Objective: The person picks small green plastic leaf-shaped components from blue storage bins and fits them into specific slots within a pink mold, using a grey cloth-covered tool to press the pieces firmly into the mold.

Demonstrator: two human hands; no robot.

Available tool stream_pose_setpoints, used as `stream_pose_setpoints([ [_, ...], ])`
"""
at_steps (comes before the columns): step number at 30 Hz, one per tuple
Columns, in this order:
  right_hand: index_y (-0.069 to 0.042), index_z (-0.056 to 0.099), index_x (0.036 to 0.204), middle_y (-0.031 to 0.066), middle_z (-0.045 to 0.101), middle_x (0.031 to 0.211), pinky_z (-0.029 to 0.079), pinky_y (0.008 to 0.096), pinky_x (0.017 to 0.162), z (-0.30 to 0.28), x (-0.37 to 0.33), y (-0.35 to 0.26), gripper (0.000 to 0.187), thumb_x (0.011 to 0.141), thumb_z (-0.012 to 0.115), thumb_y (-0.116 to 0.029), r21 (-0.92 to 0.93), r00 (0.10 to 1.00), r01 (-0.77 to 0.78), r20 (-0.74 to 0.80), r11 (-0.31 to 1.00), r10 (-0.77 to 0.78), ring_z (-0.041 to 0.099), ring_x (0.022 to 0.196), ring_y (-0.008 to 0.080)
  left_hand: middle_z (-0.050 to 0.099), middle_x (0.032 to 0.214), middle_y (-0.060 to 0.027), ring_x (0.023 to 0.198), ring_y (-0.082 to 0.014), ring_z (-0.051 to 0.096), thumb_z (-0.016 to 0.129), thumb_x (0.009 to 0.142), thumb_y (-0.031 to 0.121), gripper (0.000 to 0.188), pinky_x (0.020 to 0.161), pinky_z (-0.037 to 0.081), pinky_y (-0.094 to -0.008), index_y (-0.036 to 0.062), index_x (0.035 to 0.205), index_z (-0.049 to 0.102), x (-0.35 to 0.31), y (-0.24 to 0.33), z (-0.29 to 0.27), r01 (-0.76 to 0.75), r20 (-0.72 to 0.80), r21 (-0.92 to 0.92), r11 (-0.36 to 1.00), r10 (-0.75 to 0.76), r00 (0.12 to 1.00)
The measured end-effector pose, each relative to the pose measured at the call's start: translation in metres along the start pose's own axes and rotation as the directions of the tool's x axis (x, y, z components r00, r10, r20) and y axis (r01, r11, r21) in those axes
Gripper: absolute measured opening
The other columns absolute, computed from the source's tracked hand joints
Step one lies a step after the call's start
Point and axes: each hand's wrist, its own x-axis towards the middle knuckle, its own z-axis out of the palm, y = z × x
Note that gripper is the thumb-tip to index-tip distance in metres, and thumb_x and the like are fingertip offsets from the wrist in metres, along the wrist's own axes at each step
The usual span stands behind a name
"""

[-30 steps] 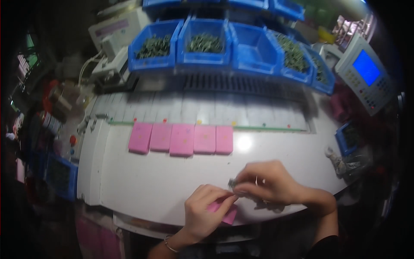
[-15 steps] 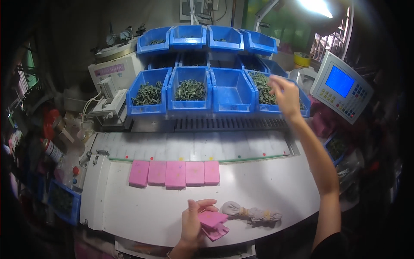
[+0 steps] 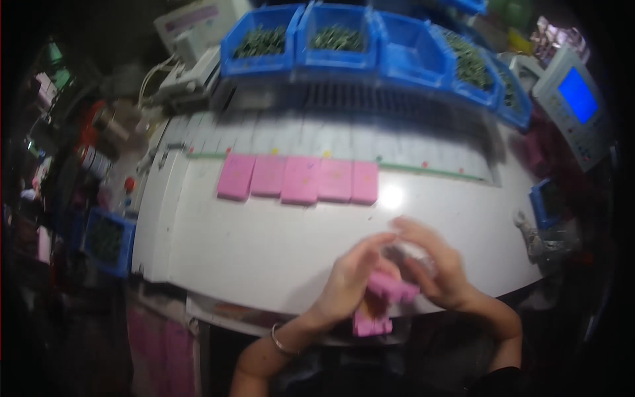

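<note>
In my left hand [image 3: 347,281] are pink block-like pieces [image 3: 390,286], held low over the bench's front edge. One piece [image 3: 372,325] hangs beneath the palm with its notched end showing. My right hand [image 3: 440,268] is beside the left, its fingers curved toward it and smeared by motion. Whether it grips anything is hidden. Between the two hands a greyish-white bundle [image 3: 418,257] shows in part, blurred. Farther back, several pink blocks [image 3: 301,180] lie side by side in a row on the white bench [image 3: 264,245].
Blue bins [image 3: 337,63] with small dark green curled pieces line the back; one bin [image 3: 413,56] shows a bare bottom. A control panel with a blue screen [image 3: 579,96] stands at right. White equipment [image 3: 192,73] is at back left. Another blue bin [image 3: 109,241] sits at left.
My right hand has come down from the right-hand bin of green pieces to beside my left hand. The view has tipped downward, so the bins sit higher in the picture.
</note>
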Motion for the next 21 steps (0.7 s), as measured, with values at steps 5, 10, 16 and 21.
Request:
stream_pose_setpoints([
  [5, 0.002, 0.055, 0.111, 0.0205, 0.051, 0.118, 0.047, 0.0367, 0.081, 0.007, -0.026, -0.008, 0.044, 0.068, 0.058, 0.010, -0.078, 0.995, 0.076, -0.064, 0.994, -0.081, 0.056, 0.096, 0.0342, 0.060, 0.076, -0.0109, 0.060, -0.0166, 0.058, 0.025, 0.086, 0.067, 0.079, 0.060, 0.050, -0.0281, -0.0025, 0.121, 0.039, 0.007, -0.010, -0.009, 0.094, -0.223, -0.438, 0.894, -0.210, 0.952],
  [10, 0.003, 0.058, 0.103, 0.0170, 0.052, 0.102, 0.049, 0.0303, 0.074, 0.024, -0.007, -0.027, 0.043, 0.065, 0.045, 0.021, -0.003, 0.962, 0.038, -0.270, 0.999, -0.038, 0.058, 0.084, 0.0264, 0.058, 0.073, -0.0114, 0.062, -0.0167, 0.059, 0.026, 0.083, 0.069, 0.080, 0.057, 0.051, -0.0279, -0.0032, 0.111, 0.046, 0.001, -0.014, 0.008, 0.106, -0.123, -0.325, 0.940, -0.153, 0.980],
  [16, 0.000, 0.052, 0.116, 0.0192, 0.050, 0.116, 0.047, 0.0348, 0.083, 0.013, -0.012, -0.017, 0.053, 0.067, 0.047, 0.017, 0.057, 0.999, 0.004, -0.042, 0.998, -0.002, 0.055, 0.097, 0.0333, 0.055, 0.070, -0.0108, 0.051, -0.0143, 0.053, 0.033, 0.093, 0.053, 0.066, 0.052, 0.050, -0.0280, -0.0086, 0.094, 0.055, -0.010, -0.016, -0.001, 0.079, -0.172, -0.292, 0.953, -0.134, 0.976],
  [21, -0.003, 0.048, 0.125, 0.0196, 0.050, 0.120, 0.042, 0.0375, 0.086, 0.024, -0.042, 0.008, 0.062, 0.064, 0.057, 0.005, -0.525, 0.991, 0.013, 0.120, 0.851, 0.059, 0.052, 0.101, 0.0321, 0.055, 0.066, -0.0127, 0.049, -0.0164, 0.052, 0.022, 0.095, 0.049, 0.070, 0.051, 0.051, -0.0305, -0.0127, 0.104, 0.053, -0.002, -0.020, -0.013, 0.073, -0.258, -0.249, 0.966, -0.138, 0.956],
])
